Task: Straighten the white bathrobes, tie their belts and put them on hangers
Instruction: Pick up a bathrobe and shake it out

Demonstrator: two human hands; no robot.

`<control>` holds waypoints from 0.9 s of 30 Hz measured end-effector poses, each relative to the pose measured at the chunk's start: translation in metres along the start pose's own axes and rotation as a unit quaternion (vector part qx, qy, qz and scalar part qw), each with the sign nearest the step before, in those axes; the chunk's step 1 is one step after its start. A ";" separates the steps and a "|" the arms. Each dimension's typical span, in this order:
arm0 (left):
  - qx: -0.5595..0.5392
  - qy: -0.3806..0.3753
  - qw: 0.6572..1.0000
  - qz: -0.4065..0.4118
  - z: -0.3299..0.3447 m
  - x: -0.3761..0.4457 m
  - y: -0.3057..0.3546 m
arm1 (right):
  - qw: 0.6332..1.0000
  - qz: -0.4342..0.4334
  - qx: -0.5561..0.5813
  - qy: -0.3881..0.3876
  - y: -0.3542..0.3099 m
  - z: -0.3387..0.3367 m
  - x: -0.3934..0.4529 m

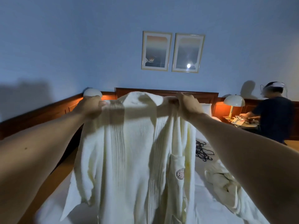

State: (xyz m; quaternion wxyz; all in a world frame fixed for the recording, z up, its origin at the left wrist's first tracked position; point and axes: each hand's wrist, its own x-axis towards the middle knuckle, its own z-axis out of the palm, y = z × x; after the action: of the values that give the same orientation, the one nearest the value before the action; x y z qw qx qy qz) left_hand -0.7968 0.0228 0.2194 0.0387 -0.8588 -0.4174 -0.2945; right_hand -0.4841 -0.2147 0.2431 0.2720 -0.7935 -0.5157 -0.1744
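My left hand [90, 105] and right hand [186, 105] each grip one bathrobe [129, 151] mid-frame. I count a second robe [223, 180] lower right and two pictures [172, 51] above. The pocket emblem [180, 174] is unreadable.

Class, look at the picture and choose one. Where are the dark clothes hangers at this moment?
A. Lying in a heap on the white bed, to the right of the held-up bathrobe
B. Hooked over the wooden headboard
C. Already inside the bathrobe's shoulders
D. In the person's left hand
A: the hangers lie piled on the bed beside the bathrobe, which both hands hold up by its shoulders.
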 end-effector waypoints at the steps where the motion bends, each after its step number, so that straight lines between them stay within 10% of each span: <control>1: -0.039 0.016 0.998 -0.052 0.000 0.002 -0.004 | 0.999 0.007 0.038 0.003 -0.006 0.002 0.001; 5: -0.077 0.088 0.988 -0.104 -0.006 -0.012 0.012 | 0.998 -0.033 -0.040 -0.035 -0.003 0.004 -0.006; 10: 0.059 0.086 0.993 0.053 -0.055 -0.040 0.010 | 0.978 -0.112 -0.145 -0.103 0.002 -0.018 -0.015; 15: 0.058 0.015 0.987 0.152 -0.072 -0.025 -0.027 | 0.997 -0.049 0.021 0.062 -0.019 -0.017 -0.006; 22: -0.096 0.036 0.993 -0.051 -0.042 0.004 -0.045 | 0.996 0.086 -0.038 -0.003 -0.058 0.023 0.005; 27: -0.121 0.022 0.992 -0.018 -0.020 -0.002 -0.057 | 0.999 0.026 -0.043 0.007 -0.083 0.048 -0.007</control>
State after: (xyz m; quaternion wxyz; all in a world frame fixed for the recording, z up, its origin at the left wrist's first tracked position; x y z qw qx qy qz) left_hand -0.8495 0.0522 0.2244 -0.0618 -0.8428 -0.3935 -0.3619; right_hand -0.5632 -0.1637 0.2226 0.2455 -0.8165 -0.4849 -0.1947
